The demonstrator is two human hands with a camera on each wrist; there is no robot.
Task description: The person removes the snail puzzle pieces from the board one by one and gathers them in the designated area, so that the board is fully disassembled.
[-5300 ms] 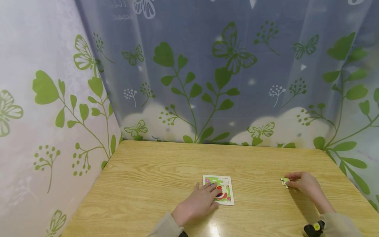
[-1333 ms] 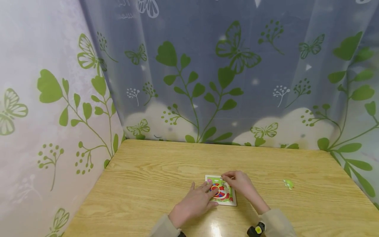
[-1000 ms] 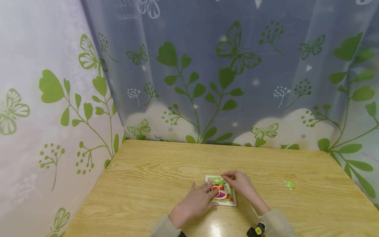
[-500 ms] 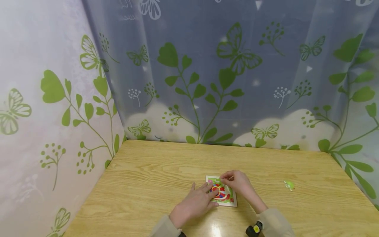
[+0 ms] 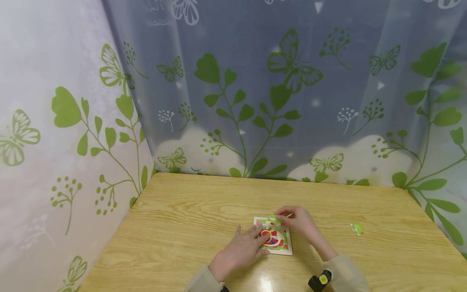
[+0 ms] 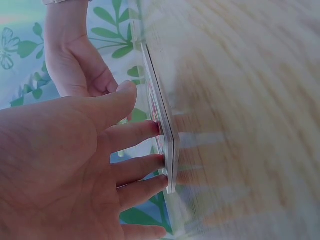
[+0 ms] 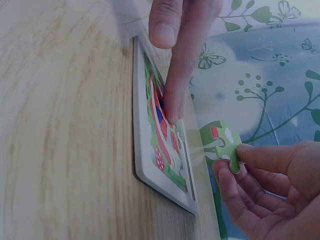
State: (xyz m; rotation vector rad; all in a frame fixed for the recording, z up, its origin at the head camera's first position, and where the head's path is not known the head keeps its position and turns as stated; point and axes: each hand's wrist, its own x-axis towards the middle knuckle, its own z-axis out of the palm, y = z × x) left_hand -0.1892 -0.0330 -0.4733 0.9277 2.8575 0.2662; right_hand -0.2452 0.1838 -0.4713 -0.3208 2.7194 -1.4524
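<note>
A framed jigsaw puzzle point(image 5: 286, 251) with a white border and a red, blue and green picture lies on the table. My left hand point(image 5: 240, 251) rests on its left side, fingers spread and fairly straight, fingertips touching the picture in the left wrist view. At the puzzle's far right corner, my right hand point(image 5: 300, 222) pinches a green puzzle piece point(image 7: 227, 142) between thumb and fingers. The right wrist view shows this piece held up apart from the board, with a small red patch and white marks on it. Fingers cover part of the picture.
A loose green puzzle piece point(image 5: 356, 229) lies on the wooden table point(image 5: 197, 202), to the right of the right hand. Patterned curtains point(image 5: 233, 121) with leaves and butterflies hang behind and beside the table.
Over five seconds, my right hand came from the far right to the puzzle with a piece. In the last half second it moved slightly right and lifted the piece. My left hand stays put.
</note>
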